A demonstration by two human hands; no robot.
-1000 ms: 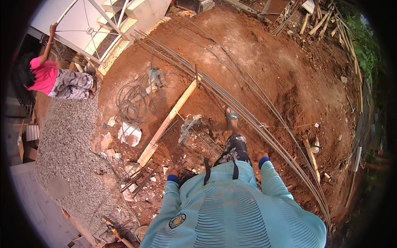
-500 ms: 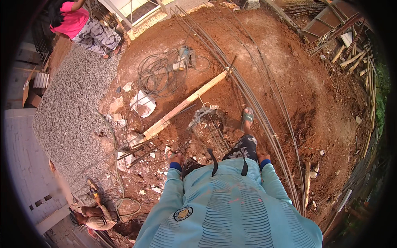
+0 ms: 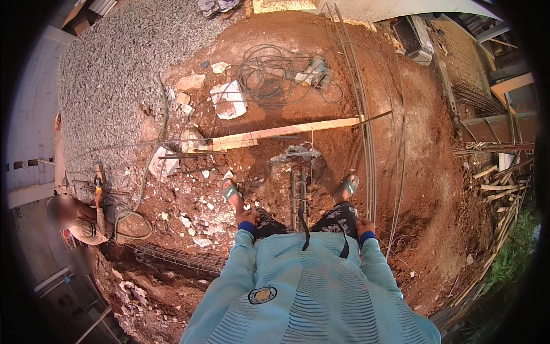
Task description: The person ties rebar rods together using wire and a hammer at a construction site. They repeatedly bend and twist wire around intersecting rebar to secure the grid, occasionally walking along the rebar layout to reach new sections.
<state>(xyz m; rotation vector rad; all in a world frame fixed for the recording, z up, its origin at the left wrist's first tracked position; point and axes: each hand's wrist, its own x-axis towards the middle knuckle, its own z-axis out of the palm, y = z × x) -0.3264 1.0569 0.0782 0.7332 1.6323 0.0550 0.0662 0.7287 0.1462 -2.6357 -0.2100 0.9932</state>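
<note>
My left hand is at the outer side of my left thigh, its fingers curled in against the dark patterned trousers. Whether it pinches the cloth I cannot make out. On the other side, my right hand rests by my right thigh with its fingers curled; any held thing is hidden. Both wrists show dark blue cuffs of a light blue long-sleeved shirt. Between my sandalled feet, a narrow steel rebar cage lies in the dirt below a broken concrete stub.
A wooden plank lies across the ground ahead. Beyond it are a coiled cable, a power tool and a white rock. Long steel bars run along my right. A co-worker crouches left by a trench with a rebar cage.
My view has swung to the left, so the plank and bars appear turned and the trench shows. The standing person is now mostly out of view. Both hands stay at my thighs.
</note>
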